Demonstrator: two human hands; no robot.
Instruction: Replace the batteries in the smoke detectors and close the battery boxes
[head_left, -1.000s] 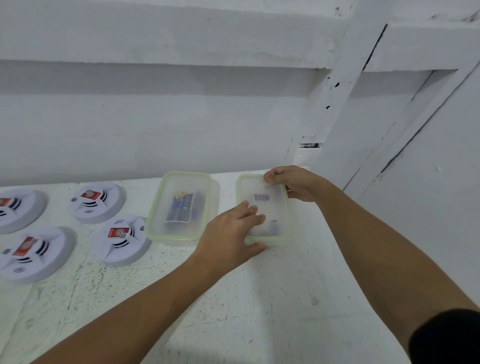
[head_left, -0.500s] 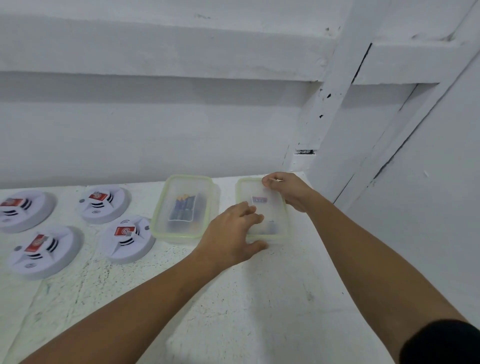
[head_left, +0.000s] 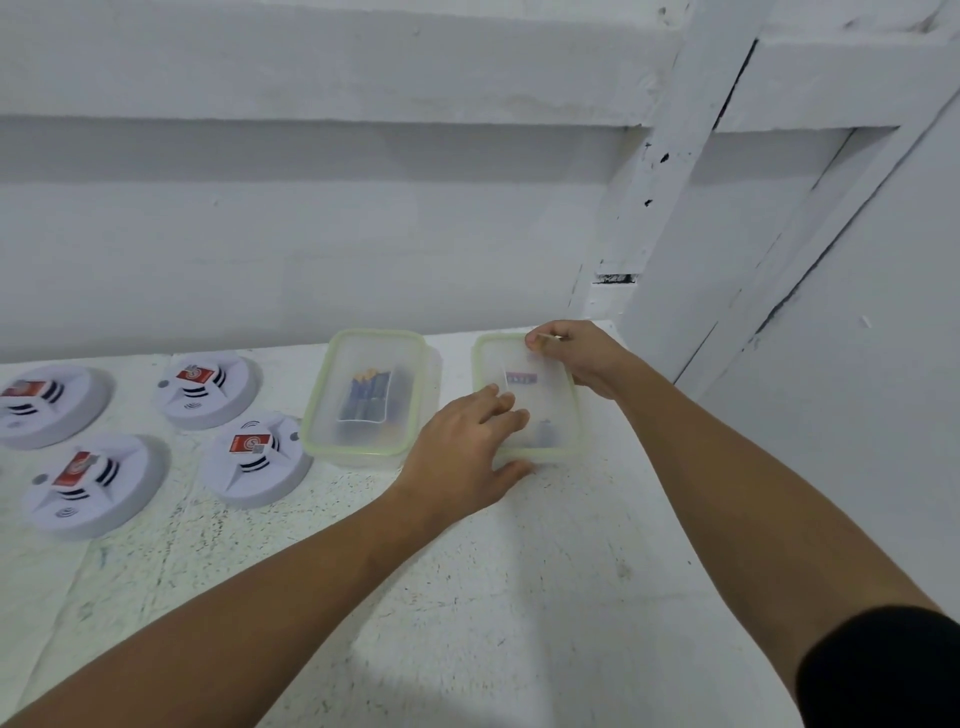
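Observation:
Two clear plastic battery boxes with green-rimmed lids stand side by side on the white table. The left box (head_left: 370, 395) has its lid on and shows several batteries inside. My left hand (head_left: 467, 447) lies on the near left part of the right box (head_left: 545, 405), fingers spread over the lid and thumb at its front edge. My right hand (head_left: 571, 353) curls its fingers round the far edge of that lid. Several white round smoke detectors with red labels lie at the left, among them one (head_left: 254, 457) beside the left box.
The table (head_left: 519, 597) ends at a white wall behind the boxes. A white slanted beam (head_left: 670, 171) and angled panels rise to the right of the right box. More detectors (head_left: 208, 387) (head_left: 88, 483) (head_left: 47, 402) fill the left side.
Both hands have stayed on the right box. The view has shifted a little; the hands' hold looks the same.

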